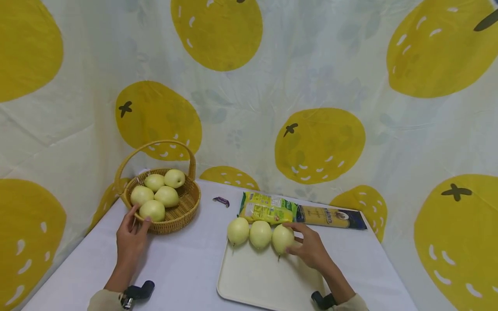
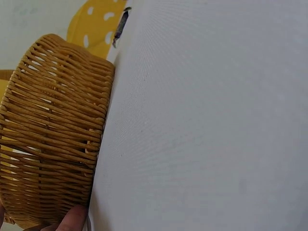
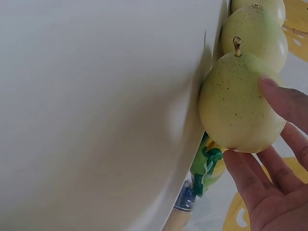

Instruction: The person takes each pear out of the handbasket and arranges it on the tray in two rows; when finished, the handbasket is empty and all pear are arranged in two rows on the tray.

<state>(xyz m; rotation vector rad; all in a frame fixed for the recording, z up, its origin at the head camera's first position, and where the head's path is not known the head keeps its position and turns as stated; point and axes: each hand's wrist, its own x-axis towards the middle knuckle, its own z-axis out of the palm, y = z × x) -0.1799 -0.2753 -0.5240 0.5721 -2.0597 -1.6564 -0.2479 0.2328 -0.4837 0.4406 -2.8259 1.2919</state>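
Note:
My left hand rests against the near left side of a round wicker basket, close to the nearest pear. In the left wrist view a fingertip touches the basket's outer wall low down. Several pale yellow-green pears lie in the basket. My right hand holds another pear, thumb on one side and fingers on the other. This pear is the rightmost of three in a row along the far edge of a cream tray. Its stem points toward me in the head view.
Behind the tray lie a yellow-green packet and a blue and tan pack. A small purple wrapped item sits right of the basket. The basket's tall handle arches up before a fruit-print curtain. White cloth covers the table.

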